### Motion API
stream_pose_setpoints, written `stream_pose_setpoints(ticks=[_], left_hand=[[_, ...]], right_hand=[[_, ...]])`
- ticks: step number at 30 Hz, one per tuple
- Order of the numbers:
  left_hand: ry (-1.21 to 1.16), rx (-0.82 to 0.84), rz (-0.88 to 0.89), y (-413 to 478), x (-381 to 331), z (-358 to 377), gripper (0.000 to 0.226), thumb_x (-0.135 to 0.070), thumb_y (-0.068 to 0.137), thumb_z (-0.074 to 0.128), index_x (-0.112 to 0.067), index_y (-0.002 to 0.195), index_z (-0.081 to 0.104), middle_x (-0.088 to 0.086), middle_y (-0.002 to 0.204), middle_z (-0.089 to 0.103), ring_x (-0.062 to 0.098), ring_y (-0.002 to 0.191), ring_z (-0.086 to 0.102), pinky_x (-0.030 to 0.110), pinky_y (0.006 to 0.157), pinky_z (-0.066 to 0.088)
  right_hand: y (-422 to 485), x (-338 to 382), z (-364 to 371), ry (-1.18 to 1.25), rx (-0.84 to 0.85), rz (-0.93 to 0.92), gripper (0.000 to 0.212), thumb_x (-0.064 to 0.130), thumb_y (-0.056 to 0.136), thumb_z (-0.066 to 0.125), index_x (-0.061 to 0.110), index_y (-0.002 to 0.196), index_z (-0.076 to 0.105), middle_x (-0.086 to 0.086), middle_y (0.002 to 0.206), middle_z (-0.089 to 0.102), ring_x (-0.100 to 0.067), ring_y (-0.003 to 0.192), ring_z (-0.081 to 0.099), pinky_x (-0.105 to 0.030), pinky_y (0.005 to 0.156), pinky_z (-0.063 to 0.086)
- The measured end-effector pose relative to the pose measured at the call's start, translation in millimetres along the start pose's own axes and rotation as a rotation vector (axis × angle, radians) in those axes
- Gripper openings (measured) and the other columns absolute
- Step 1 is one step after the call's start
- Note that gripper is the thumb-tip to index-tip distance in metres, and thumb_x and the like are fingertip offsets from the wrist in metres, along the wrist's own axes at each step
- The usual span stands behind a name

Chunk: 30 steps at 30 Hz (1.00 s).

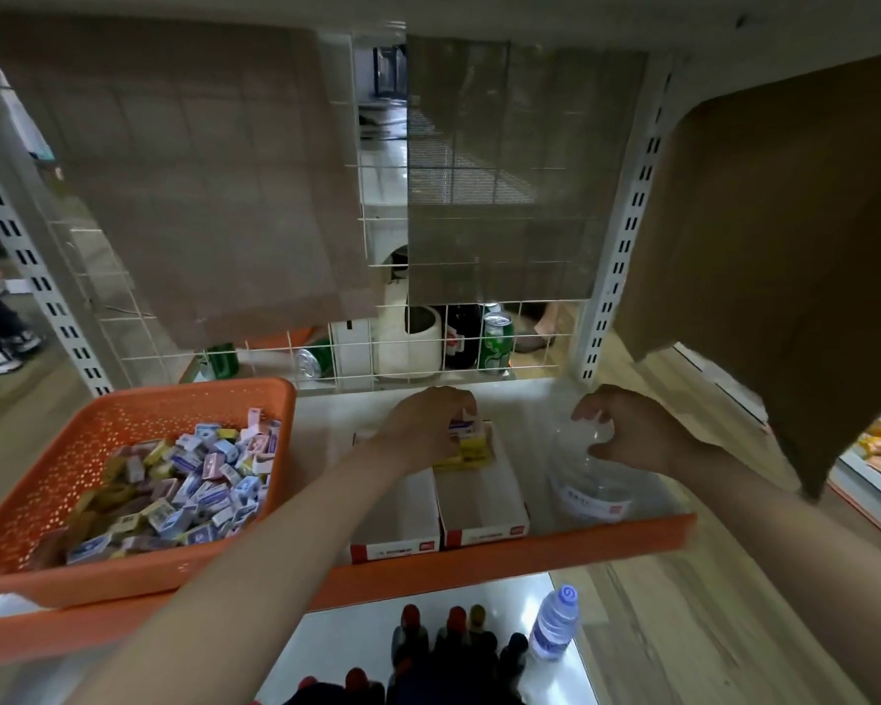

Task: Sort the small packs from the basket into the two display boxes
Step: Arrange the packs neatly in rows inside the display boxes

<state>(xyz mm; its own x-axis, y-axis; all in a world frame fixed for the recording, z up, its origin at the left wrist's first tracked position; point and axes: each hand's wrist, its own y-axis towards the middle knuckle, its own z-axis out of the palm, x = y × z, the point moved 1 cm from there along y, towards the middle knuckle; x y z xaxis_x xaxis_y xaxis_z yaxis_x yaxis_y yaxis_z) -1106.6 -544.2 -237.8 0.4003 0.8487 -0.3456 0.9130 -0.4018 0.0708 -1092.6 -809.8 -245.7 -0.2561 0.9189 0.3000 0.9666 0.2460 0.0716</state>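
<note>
Orange basket (138, 399) sits well left of the left hand, heaped with mixed small packs (199, 480): blue-white, yellow, pink. Left display box (403, 521) lies under the left wrist and looks empty where visible; the arm hides its far end.

Left hand (428, 424) is at the far end of the right display box (484, 506), fingers pinching a blue-and-white pack (463, 427) directly over the yellow packs (471, 452) stacked below the fingertips.

My read: placing step, early in the task, basket mostly full. If the sort is by colour, this pack likely belongs in the box under the wrist, so check before release. Either way:
- set it down upright and square to the back wall
- seat it flush before letting go
- don't nudge the yellow stack

Clearances:
- wire grid (357, 358) is close beyond the knuckles
- the wall between the boxes is just beside the palm
- orange shelf lip (581, 541) runs under both forearms
- lift straight up before swinging back to the basket
- free room is the bare shelf (337, 414) left of the left hand

Clear plastic tub (591, 480) sits under the right hand (626, 429). Its fingers are curled in a C, and I can't tell whether it grips the tub or hovers. Cardboard flap (784, 246) hangs above and right of that hand, cutting headroom.
</note>
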Motion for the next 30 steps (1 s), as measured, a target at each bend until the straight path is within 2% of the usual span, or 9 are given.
stream_pose_setpoints(ticks=[3,7,10,12,14,18,20,26,30], left_hand=[[-0.029,-0.015,-0.011,-3.1,-1.7,-2.6,0.056,-0.008,0.083,0.061,-0.023,0.133,0.042,0.001,0.123,0.055,0.018,0.111,0.051,0.026,0.086,0.041],[0.014,-0.093,-0.014,-8.2,-2.4,-8.0,0.068,-0.015,0.081,0.065,-0.026,0.139,0.032,0.002,0.117,0.059,0.022,0.107,0.056,0.03,0.083,0.046],[0.007,-0.171,-0.054,-11.8,3.2,-11.0,0.073,-0.015,0.082,0.065,-0.025,0.143,0.027,0.003,0.115,0.063,0.023,0.103,0.061,0.031,0.082,0.049],[0.035,-0.192,-0.061,-15.0,6.4,-12.4,0.075,-0.017,0.082,0.064,-0.024,0.145,0.024,0.005,0.107,0.065,0.023,0.096,0.063,0.033,0.08,0.053],[0.049,-0.216,-0.054,-18.5,8.5,-12.4,0.074,-0.019,0.083,0.063,-0.021,0.145,0.023,0.006,0.103,0.066,0.024,0.093,0.064,0.035,0.079,0.053],[0.017,-0.274,-0.044,-23.3,12.6,-10.9,0.07,-0.028,0.084,0.066,-0.017,0.142,0.028,0.007,0.104,0.065,0.023,0.096,0.063,0.033,0.081,0.052],[-0.02,-0.257,-0.047,-24.2,14.5,-10.0,0.073,-0.024,0.082,0.068,-0.017,0.143,0.027,0.008,0.106,0.065,0.024,0.098,0.062,0.033,0.083,0.05],[-0.03,-0.255,-0.146,-35.6,41.4,-17.5,0.08,-0.015,0.083,0.065,-0.026,0.147,0.018,0.001,0.109,0.062,0.019,0.098,0.062,0.03,0.079,0.052],[0.069,-0.13,-0.27,-47.3,65.8,-23.3,0.064,-0.017,0.085,0.061,-0.024,0.141,0.031,0.002,0.12,0.058,0.021,0.109,0.057,0.029,0.084,0.047]], right_hand=[[5.6,34.4,3.7,0.21,-0.059,-0.087,0.024,0.012,0.075,0.077,0.024,0.091,0.063,0.002,0.093,0.06,-0.016,0.082,0.058,-0.029,0.076,0.049],[15.1,87.2,16.0,0.406,-0.06,-0.105,0.01,0.011,0.079,0.073,0.014,0.087,0.068,0.0,0.079,0.063,-0.008,0.067,0.058,-0.013,0.063,0.045],[23.5,115.5,28.6,0.555,-0.113,0.024,0.013,0.014,0.081,0.072,0.002,0.082,0.067,-0.01,0.072,0.068,-0.015,0.059,0.063,-0.026,0.064,0.052],[27.4,130.1,36.4,0.716,-0.07,0.163,0.019,0.016,0.082,0.072,-0.001,0.081,0.065,-0.012,0.069,0.068,-0.016,0.054,0.064,-0.029,0.063,0.055],[31.0,142.1,42.5,0.828,-0.032,0.251,0.02,0.015,0.083,0.071,-0.004,0.079,0.066,-0.017,0.075,0.07,-0.021,0.06,0.066,-0.034,0.072,0.058],[39.9,158.8,52.8,0.865,-0.049,0.335,0.019,0.011,0.077,0.072,-0.008,0.081,0.069,-0.025,0.087,0.071,-0.036,0.084,0.069,-0.043,0.084,0.056],[43.0,165.1,57.8,0.85,-0.028,0.336,0.014,0.009,0.075,0.073,-0.003,0.08,0.069,-0.025,0.089,0.07,-0.038,0.087,0.068,-0.046,0.085,0.055],[46.4,166.6,57.3,0.753,-0.145,0.173,0.02,0.021,0.083,0.072,0.007,0.098,0.073,-0.008,0.094,0.071,-0.015,0.082,0.063,-0.023,0.073,0.047],[48.2,161.3,53.9,0.784,-0.119,0.14,0.022,0.004,0.08,0.072,0.001,0.102,0.071,-0.01,0.094,0.068,-0.015,0.07,0.064,-0.018,0.059,0.055]])
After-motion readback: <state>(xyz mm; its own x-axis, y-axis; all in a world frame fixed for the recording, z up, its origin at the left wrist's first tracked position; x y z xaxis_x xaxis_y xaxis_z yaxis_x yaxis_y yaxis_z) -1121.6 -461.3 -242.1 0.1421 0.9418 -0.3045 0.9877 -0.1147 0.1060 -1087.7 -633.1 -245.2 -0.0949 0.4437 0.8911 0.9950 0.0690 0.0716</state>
